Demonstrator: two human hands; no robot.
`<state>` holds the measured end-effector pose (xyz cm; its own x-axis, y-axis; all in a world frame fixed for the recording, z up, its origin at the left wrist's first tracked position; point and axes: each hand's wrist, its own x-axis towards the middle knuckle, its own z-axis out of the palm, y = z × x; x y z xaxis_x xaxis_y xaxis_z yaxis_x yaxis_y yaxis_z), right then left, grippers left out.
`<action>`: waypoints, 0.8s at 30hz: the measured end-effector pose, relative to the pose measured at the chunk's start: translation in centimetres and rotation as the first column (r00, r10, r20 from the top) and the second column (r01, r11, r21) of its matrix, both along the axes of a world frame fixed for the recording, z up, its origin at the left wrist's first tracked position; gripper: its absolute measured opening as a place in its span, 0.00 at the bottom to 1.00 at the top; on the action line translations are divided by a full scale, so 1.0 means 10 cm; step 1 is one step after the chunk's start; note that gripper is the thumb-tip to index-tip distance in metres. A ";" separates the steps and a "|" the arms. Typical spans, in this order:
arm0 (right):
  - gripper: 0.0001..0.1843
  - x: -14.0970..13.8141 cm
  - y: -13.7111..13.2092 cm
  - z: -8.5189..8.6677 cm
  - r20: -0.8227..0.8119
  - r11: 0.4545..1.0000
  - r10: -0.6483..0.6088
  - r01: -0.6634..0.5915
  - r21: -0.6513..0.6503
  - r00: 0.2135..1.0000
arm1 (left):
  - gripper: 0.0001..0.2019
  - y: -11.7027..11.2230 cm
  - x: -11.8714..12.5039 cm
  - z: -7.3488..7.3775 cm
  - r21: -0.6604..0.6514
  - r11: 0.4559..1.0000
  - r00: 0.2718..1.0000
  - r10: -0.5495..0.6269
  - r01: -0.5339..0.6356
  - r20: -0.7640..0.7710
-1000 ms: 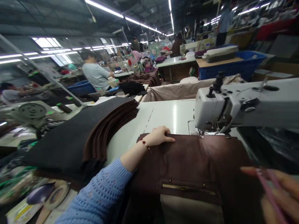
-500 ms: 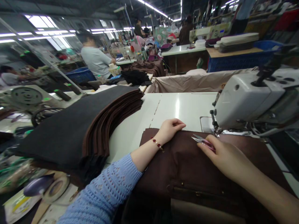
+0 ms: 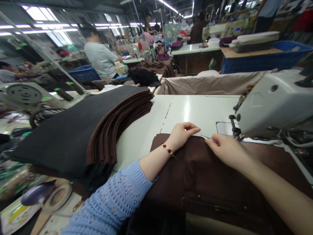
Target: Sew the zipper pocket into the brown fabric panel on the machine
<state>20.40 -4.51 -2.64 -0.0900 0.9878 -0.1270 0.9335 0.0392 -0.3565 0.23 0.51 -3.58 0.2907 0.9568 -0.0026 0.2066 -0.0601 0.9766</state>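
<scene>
Dark brown fabric with a zipper pocket [image 3: 220, 173] lies across the white table in front of me. My left hand [image 3: 184, 132] rests over its far edge, thumb and fingers pinched together; what they pinch, if anything, is too fine to see. In my right hand [image 3: 223, 147] is a pair of thread snips [image 3: 209, 139], its pointed blades aimed left at the fabric's far edge, close to my left fingertips. Most of the snips' handle is hidden by my fingers.
A white sewing machine [image 3: 276, 104] stands at the right, its needle area just beyond my right hand. To the left is a thick stack of black and brown panels [image 3: 73, 124]. A tape roll [image 3: 57, 197] lies at lower left. A person [image 3: 100, 57] sits further back.
My right hand has brought the snips up to the fabric's far edge, nearer my left fingertips. The blades look closer together than before. The view has shifted slightly.
</scene>
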 end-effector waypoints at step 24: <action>0.22 -0.20 -0.26 0.28 -0.070 0.994 0.066 -0.071 -0.081 0.995 | 0.16 0.03 -0.02 -0.01 0.115 0.984 0.986 0.122 -0.135 0.117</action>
<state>18.43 -7.07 0.11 -0.1682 0.9652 -0.2001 0.9034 0.0697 -0.4230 0.07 0.83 -3.73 0.1572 0.9774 0.1417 0.1133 -0.1604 0.9805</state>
